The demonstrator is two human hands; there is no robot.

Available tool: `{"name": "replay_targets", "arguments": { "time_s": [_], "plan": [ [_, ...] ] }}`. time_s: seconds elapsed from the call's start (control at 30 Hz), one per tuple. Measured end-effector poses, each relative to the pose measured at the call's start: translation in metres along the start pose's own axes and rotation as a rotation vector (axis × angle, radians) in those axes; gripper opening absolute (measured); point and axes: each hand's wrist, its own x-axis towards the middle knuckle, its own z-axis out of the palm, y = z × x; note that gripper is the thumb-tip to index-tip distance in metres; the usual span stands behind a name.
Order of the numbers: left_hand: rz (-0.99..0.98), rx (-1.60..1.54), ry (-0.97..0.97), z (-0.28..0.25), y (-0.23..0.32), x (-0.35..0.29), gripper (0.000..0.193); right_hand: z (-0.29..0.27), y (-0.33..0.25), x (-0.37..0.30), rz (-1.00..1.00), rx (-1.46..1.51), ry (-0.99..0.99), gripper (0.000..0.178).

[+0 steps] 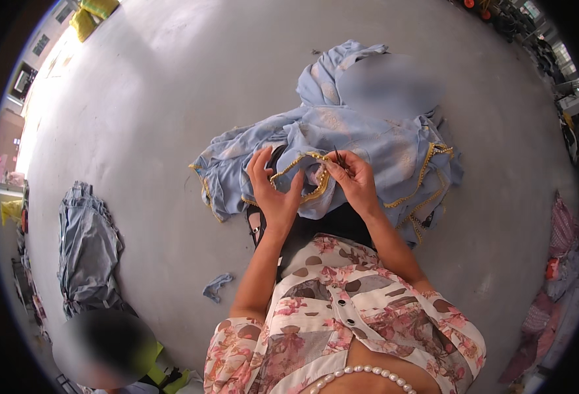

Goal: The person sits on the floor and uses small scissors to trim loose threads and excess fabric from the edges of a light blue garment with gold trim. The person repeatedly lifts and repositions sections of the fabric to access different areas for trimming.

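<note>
A light blue garment (375, 141) with pale patterned patches and gold beaded trim (404, 199) lies spread over my lap and the floor ahead. My left hand (274, 190) is at the left of a loop of its gold-edged opening (316, 192), fingers curved and apart. I cannot make out anything gripped in it. On the loop's right side, my right hand (356, 182) is closed, pinching the trimmed edge between thumb and finger. The same hand holds a small dark pointed tool, seemingly thread scissors (337, 155), mostly hidden by the fingers.
Grey floor (164, 151) surrounds me. A small blue fabric scrap (218, 287) lies to my left, and a grey-blue cloth bundle (89, 246) beyond it. A blurred person (105, 348) is at lower left. Pink cloth (563, 226) is piled along the right edge.
</note>
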Motion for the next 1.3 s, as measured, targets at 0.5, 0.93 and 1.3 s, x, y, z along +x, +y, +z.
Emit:
{"name": "replay_targets", "arguments": {
  "time_s": [0.5,0.93,1.3],
  "plan": [
    [-0.343,-0.712,-0.281,-0.006,-0.009,0.010,0.010,-0.003,-0.018,-0.010,-0.169,-0.471,-0.118,0.029],
    [-0.452,-0.582,-0.466,-0.012,0.011,0.008,0.018,0.010,-0.011,0.007,-0.027,-0.303,0.004,0.013],
    [-0.501,-0.708,-0.443,-0.021,-0.002,0.004,0.011,-0.005,-0.021,-0.001,-0.034,-0.478,-0.061,0.024]
  ]
}}
